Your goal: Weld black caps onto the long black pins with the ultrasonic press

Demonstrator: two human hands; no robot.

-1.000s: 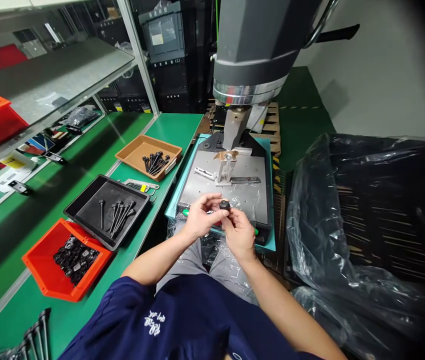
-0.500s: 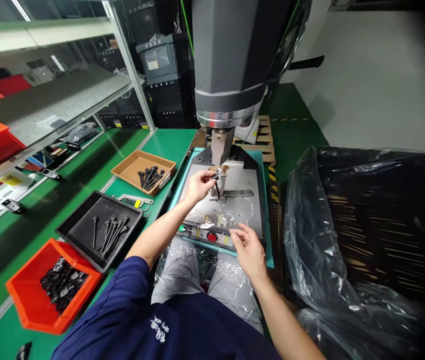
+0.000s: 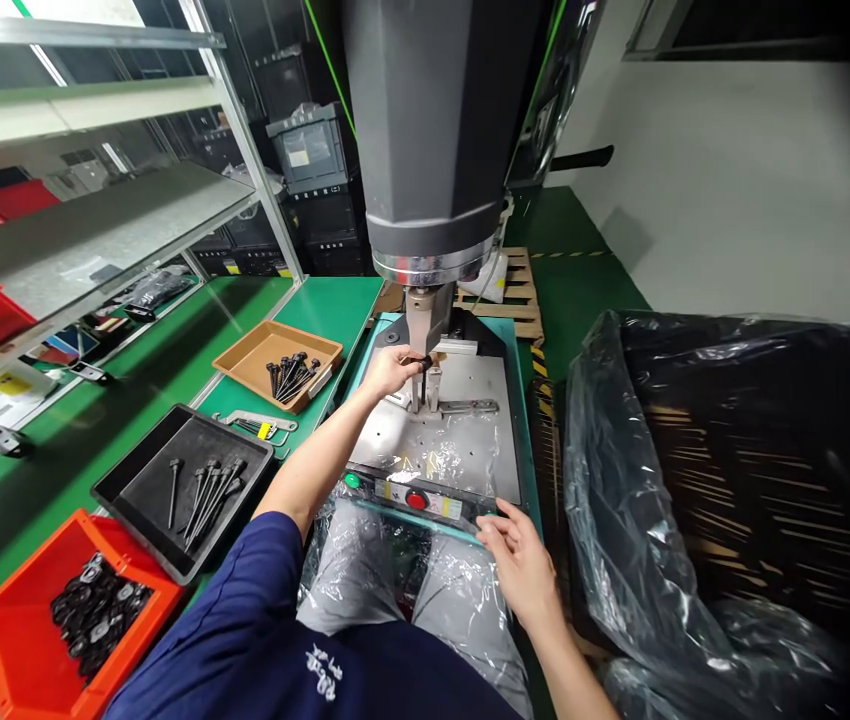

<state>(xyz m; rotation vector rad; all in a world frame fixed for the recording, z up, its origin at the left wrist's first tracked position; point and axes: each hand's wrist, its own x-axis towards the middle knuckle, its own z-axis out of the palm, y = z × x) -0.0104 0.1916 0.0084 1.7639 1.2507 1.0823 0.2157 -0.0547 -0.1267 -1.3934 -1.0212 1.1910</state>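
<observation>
My left hand pinches the top of a black rod-like part, with its fingers closed. The part stands upright at the metal fixture, directly below the press's tapered metal tip. Whether the part's top touches the tip, I cannot tell. Over the front right corner of the machine base, my right hand is open and holds nothing. Its fingertips are close to the end of the control panel, which carries a red button and a green button.
Similar black rods lie in a black tray and a brown tray on the left. Small black parts fill an orange bin. Hex keys rest between the trays. To the right stands a plastic-lined container.
My left hand has brought the rod from in front of the fixture to upright at it, below the tip. My right hand has moved to the base's front right corner. The view has shifted slightly.
</observation>
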